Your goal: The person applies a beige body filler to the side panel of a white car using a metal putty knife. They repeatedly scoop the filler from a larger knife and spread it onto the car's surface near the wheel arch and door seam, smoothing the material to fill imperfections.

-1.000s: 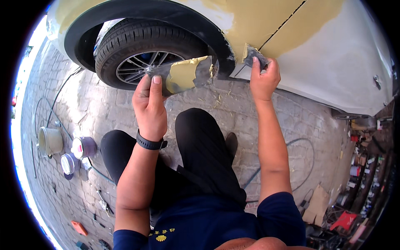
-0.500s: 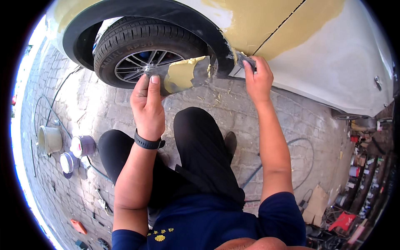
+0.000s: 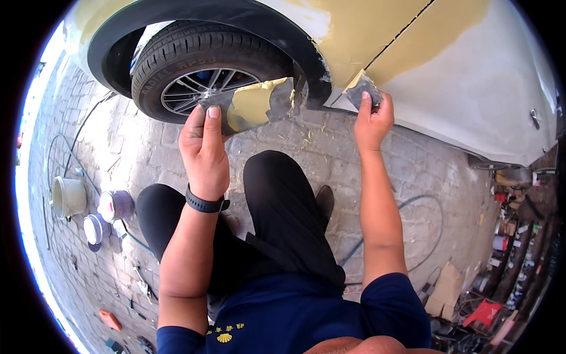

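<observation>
My left hand (image 3: 206, 150) pinches a flat grey board (image 3: 227, 106) by its left end, thumb on top. Yellow body filler (image 3: 252, 106) is spread over the middle of that board. In my right hand (image 3: 373, 121) is a small grey filler spreader (image 3: 361, 94), its far edge coated with yellow paste. The spreader is at the lower part of the car's body panel (image 3: 354, 35), just right of the black wheel-arch trim (image 3: 315, 82); whether it touches cannot be told. Yellow filler covers much of the panel and door around the gap between them.
A car wheel (image 3: 200, 76) stands behind my left hand. On the paving at left are a bucket (image 3: 69, 197) and two paint cans (image 3: 116, 205). A hose (image 3: 421, 197) curls at right, near cardboard (image 3: 446, 289) and cluttered shelves (image 3: 525, 248). Filler scraps lie below the trim.
My right hand has drawn the spreader to the right and slightly down, off the trim's edge, and its coated face now shows. My left hand and board have shifted slightly left.
</observation>
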The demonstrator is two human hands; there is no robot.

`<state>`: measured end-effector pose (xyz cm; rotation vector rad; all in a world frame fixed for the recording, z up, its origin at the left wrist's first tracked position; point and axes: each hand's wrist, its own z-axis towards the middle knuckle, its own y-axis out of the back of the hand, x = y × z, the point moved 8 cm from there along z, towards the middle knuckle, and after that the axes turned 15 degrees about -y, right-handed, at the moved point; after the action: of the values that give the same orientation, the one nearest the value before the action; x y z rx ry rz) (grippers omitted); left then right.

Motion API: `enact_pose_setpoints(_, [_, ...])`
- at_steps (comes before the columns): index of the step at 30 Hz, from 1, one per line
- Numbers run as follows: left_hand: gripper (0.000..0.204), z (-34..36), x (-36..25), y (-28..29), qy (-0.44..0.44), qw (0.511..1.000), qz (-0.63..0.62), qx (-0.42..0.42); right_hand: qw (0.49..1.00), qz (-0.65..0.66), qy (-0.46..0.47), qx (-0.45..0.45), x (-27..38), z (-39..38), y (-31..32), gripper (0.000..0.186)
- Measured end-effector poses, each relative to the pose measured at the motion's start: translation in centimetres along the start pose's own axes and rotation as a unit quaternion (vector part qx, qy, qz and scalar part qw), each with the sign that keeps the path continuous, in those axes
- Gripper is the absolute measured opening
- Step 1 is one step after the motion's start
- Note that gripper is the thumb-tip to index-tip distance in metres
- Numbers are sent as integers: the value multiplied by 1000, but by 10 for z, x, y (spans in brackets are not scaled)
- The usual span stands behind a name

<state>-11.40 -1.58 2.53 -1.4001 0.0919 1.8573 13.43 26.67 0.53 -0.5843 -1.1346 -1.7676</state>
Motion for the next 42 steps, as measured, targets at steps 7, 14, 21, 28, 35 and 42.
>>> enact_pose_setpoints(7, [26,-2,5,1,9,1000,13,-6,996,-17,51,72,7,-7,-25,21])
enact_pose_setpoints(14, [26,-1,6,0,3,1000,19,-6,995,-65,71,-6,14,-2,-27,20])
enact_pose_setpoints(21, [27,-1,4,-4,0,999,33,-21,997,-24,34,-67,-1,4,-11,19])
enact_pose_setpoints(28, [26,-1,14,-1,16,1000,1,23,990,108,-95,8,-26,-14,24,18])
enact_pose_setpoints(35, [22,-16,1,-50,67,973,40,219,900,374,-86,206,79,-75,62,17])
enact_pose_setpoints(42, [25,-14,-41,-50,-28,978,75,192,927,201,80,307,159,-97,73,12])
